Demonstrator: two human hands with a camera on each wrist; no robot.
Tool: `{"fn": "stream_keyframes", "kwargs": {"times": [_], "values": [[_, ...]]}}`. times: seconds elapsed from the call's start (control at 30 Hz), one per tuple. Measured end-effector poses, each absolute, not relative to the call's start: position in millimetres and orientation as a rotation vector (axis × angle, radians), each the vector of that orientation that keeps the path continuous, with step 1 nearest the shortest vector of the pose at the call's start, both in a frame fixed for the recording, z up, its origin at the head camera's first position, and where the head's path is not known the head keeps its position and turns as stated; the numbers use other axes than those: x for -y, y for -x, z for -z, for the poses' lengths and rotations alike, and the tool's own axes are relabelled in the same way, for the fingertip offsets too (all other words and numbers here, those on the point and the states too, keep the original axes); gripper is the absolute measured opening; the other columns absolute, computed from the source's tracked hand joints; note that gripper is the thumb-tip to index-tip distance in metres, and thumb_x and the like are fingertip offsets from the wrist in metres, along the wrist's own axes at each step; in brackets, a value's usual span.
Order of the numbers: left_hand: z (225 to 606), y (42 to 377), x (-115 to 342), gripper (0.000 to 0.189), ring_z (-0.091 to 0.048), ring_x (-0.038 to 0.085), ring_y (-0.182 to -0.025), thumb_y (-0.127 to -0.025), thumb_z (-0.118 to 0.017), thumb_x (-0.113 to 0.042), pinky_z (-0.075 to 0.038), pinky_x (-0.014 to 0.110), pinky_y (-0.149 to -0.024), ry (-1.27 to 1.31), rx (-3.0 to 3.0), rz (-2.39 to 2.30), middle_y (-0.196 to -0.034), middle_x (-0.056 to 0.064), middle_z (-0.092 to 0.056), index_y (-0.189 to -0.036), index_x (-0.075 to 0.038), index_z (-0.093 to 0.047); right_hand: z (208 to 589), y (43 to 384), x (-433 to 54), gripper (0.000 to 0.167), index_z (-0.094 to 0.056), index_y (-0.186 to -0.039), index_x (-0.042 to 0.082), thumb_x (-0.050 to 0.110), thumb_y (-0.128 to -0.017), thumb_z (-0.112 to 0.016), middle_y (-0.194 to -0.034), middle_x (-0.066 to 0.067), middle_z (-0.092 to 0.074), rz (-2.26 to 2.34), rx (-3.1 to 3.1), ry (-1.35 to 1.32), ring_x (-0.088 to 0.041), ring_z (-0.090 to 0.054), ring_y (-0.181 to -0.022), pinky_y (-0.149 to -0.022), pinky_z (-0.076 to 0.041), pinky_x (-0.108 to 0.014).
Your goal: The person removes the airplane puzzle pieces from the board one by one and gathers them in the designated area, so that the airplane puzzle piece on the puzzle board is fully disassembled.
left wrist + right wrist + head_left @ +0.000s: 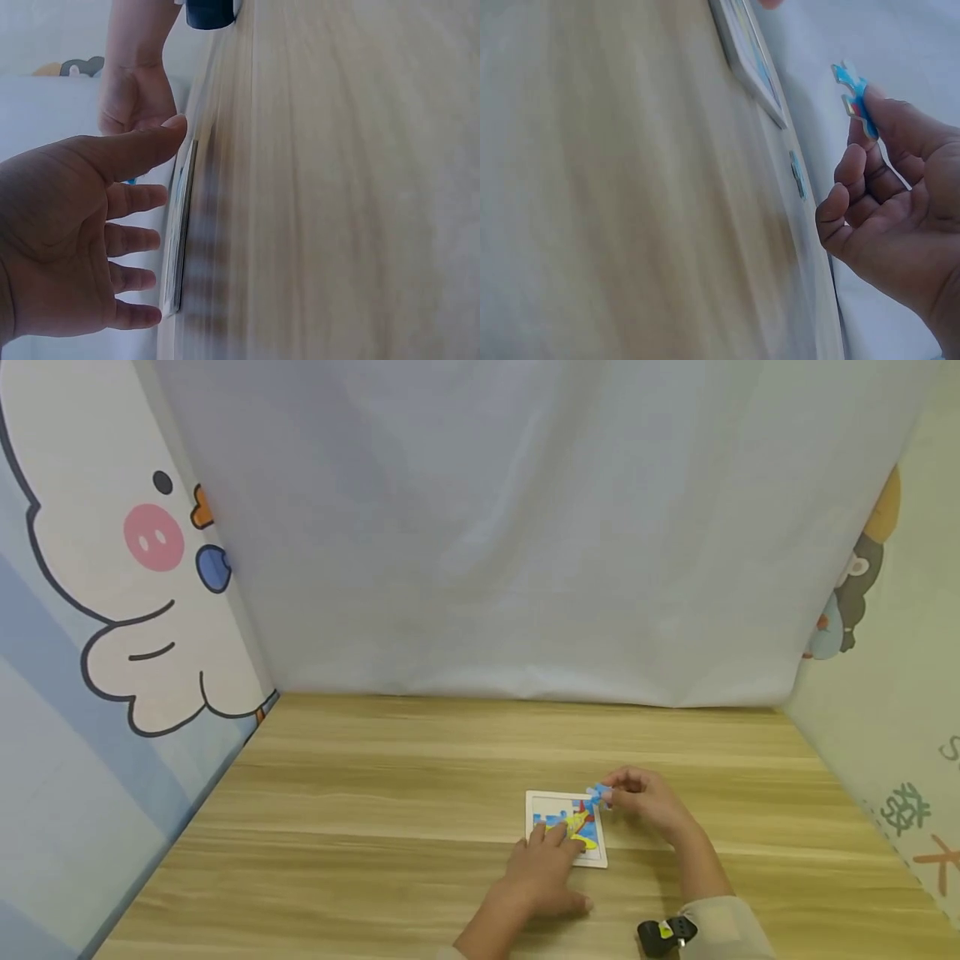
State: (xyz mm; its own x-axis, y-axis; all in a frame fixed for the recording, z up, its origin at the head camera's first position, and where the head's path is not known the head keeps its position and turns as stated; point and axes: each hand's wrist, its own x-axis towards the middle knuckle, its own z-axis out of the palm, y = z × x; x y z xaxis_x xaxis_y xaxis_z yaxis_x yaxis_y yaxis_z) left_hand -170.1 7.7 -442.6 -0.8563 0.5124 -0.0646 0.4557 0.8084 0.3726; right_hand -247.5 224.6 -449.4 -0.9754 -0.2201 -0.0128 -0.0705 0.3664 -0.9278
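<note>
My right hand (648,802) pinches a blue jigsaw puzzle piece (855,101) between thumb and forefinger, its other fingers curled loosely. In the head view this piece overlaps the upper right corner of a white-framed jigsaw puzzle (591,862). The puzzle shows a yellow and red picture on blue, with a pale bare patch at its upper left. Spread over the puzzle's lower left is my left hand (542,872), fingers straight and thumb out to the side. A second small blue puzzle piece (798,175) lies on the table just beyond the frame.
The wood-grain table (337,827) stretches around the puzzle. A pale curtain (480,543) hangs along its back edge, and cartoon-printed walls (90,568) stand at both sides. A black device (663,935) sits by the right sleeve.
</note>
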Motion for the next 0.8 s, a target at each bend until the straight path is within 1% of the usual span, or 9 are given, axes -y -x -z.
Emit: {"fn": "stream_keyframes", "kwargs": {"times": [0.13, 0.33, 0.53, 0.7, 0.8], "values": [[441, 169, -12, 0.072, -0.028, 0.037, -0.132, -0.069, -0.077, -0.048, -0.032, 0.053, -0.099, -0.763, -2.849, -0.482, -0.146, 0.003, -0.034, -0.132, -0.025, -0.052, 448, 249, -232, 0.028, -0.061, -0.104, -0.005, 0.016, -0.086, -0.067, -0.086, -0.010, -0.063, 1.678, -2.482, 0.267, -0.023, -0.057, -0.080, -0.065, -0.042, -0.031], [444, 169, -21, 0.077, -0.025, 0.034, -0.133, -0.068, -0.076, -0.053, -0.030, 0.053, -0.100, -0.751, -2.858, -0.436, -0.148, -0.001, -0.029, -0.136, -0.028, -0.048, 444, 250, -244, 0.032, -0.063, -0.105, -0.006, 0.019, -0.086, -0.067, -0.089, -0.010, -0.064, 1.653, -2.534, 0.232, -0.022, -0.057, -0.083, -0.069, -0.044, -0.034], [447, 169, -25, 0.078, -0.026, 0.033, -0.133, -0.069, -0.074, -0.054, -0.029, 0.053, -0.100, -0.752, -2.856, -0.409, -0.148, 0.000, -0.030, -0.138, -0.031, -0.045, 445, 253, -255, 0.033, -0.064, -0.105, -0.007, 0.021, -0.086, -0.068, -0.092, -0.010, -0.066, 1.629, -2.615, 0.197, -0.020, -0.057, -0.086, -0.074, -0.044, -0.033], [449, 170, -25, 0.076, -0.028, 0.032, -0.132, -0.068, -0.075, -0.055, -0.029, 0.052, -0.101, -0.754, -2.849, -0.393, -0.147, -0.001, -0.031, -0.135, -0.031, -0.048, 445, 254, -261, 0.032, -0.063, -0.103, -0.009, 0.016, -0.086, -0.068, -0.087, -0.010, -0.066, 1.684, -2.600, 0.137, -0.018, -0.058, -0.082, -0.070, -0.045, -0.029], [450, 171, -24, 0.076, -0.029, 0.030, -0.132, -0.067, -0.075, -0.056, -0.030, 0.051, -0.100, -0.752, -2.848, -0.348, -0.147, -0.003, -0.030, -0.135, -0.033, -0.048, 446, 255, -264, 0.030, -0.063, -0.102, -0.010, 0.014, -0.085, -0.068, -0.084, -0.008, -0.066, 1.704, -2.590, 0.101, -0.017, -0.059, -0.079, -0.068, -0.046, -0.027]]}}
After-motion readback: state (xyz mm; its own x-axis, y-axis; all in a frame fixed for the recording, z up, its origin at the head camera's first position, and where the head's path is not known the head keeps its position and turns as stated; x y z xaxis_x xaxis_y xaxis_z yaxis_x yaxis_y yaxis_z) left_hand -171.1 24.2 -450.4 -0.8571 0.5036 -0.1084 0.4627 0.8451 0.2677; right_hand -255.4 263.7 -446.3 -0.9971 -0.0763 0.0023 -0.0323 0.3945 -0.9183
